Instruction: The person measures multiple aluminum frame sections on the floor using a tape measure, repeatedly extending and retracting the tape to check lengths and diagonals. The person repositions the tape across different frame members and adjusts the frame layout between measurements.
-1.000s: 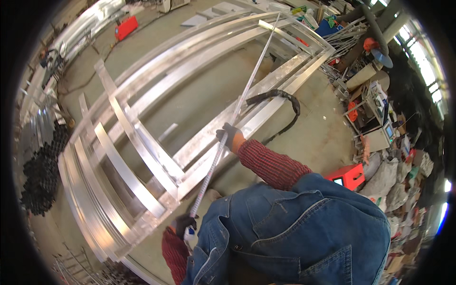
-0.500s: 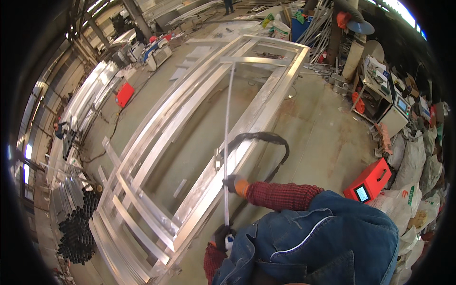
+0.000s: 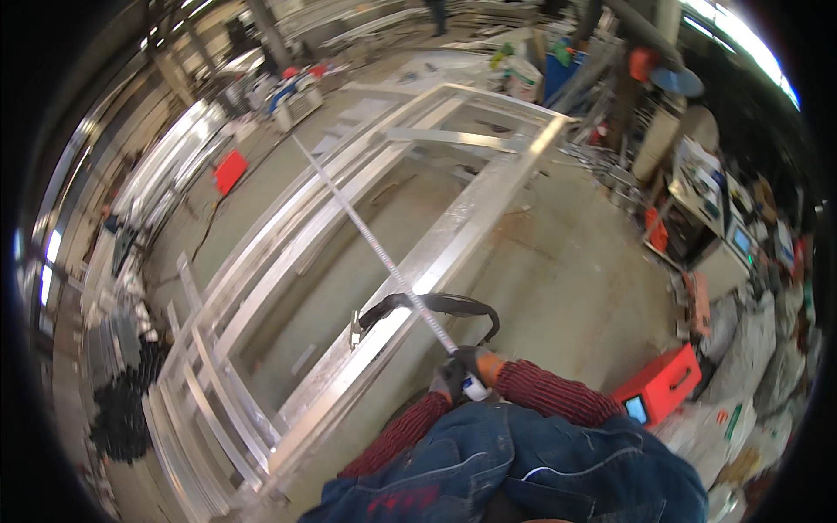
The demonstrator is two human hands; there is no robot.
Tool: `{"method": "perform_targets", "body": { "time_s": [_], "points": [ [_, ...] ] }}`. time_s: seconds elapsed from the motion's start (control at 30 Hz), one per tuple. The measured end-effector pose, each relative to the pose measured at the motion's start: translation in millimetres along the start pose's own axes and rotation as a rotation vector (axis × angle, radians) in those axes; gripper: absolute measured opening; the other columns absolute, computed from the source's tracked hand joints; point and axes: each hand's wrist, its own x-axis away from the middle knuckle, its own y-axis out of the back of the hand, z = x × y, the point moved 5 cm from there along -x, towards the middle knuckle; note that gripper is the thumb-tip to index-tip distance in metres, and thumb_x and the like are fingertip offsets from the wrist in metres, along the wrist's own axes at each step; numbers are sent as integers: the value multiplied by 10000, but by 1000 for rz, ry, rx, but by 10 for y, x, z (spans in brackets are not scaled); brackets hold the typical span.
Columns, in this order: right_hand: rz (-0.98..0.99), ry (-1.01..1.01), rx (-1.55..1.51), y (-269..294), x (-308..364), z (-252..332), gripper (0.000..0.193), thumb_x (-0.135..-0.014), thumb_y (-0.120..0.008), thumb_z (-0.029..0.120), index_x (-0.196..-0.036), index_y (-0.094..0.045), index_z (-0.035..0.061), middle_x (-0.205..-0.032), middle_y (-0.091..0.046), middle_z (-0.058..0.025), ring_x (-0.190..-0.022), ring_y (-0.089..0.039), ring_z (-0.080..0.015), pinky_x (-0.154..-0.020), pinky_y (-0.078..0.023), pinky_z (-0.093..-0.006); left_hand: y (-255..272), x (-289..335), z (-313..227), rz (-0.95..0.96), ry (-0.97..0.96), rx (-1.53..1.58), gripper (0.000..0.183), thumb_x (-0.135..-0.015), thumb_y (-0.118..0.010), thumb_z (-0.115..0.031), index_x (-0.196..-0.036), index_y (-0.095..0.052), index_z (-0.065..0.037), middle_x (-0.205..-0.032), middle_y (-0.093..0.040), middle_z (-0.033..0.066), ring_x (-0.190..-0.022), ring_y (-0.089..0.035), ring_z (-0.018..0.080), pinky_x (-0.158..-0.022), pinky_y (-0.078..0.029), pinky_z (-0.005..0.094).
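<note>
Within the grip, has a tape measure (image 3: 473,388): apparently wrapped at the case by the dark-gloved left hand (image 3: 443,383), met at the root of the blade (image 3: 384,254) by the right hand (image 3: 475,359). Cannot tell, through blur, how tightly pinched on the right.

For good handling, probably best to hold the case firm in the left palm and guide the blade lightly with the right, without squeezing to a kink. Rest no fingertip along the thin edges. Hold level and untwisted over the silvery metal frame (image 3: 484,209), ahead and left of the grip. Mind the black hose (image 3: 458,303), crossed by the blade just ahead of the grip; cannot tell whether touching or apart. Could buckle or whip at such length with a sudden tilt.

Looks pale, narrow and nearly straight, finely marked near the grip, thinning toward a tip at the frame's farthest-left rail, well apart from the grip. Shows a small white-and-blue case, partly hidden between the gloved hands.
</note>
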Motion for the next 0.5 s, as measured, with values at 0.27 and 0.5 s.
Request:
{"method": "perform_targets", "body": {
  "time_s": [0.27,0.5],
  "points": [
    [106,-516,-286,1777,445,-512,386,-1064,-555,335,-1231,-705,21,-805,-684,-52,-709,-628,-126,-657,-498,-299,-815,-1335,-945,67,81,192,559,-987,-652,-453,-1252,-576,33,-1101,-693,190,-927,-677,244,-737,-587,400],
    [373,-437,114,3417,390,-973,358,-1037,-580,261,-1271,-683,11,-1022,-728,-113,-899,-678,-219,-796,-539,-332,-862,-2815,-1440,-444,54,505,552,-1025,-599,-441,-1332,-512,9,-1020,-700,173,-797,-701,270,-650,-589,403]
  ]
}}
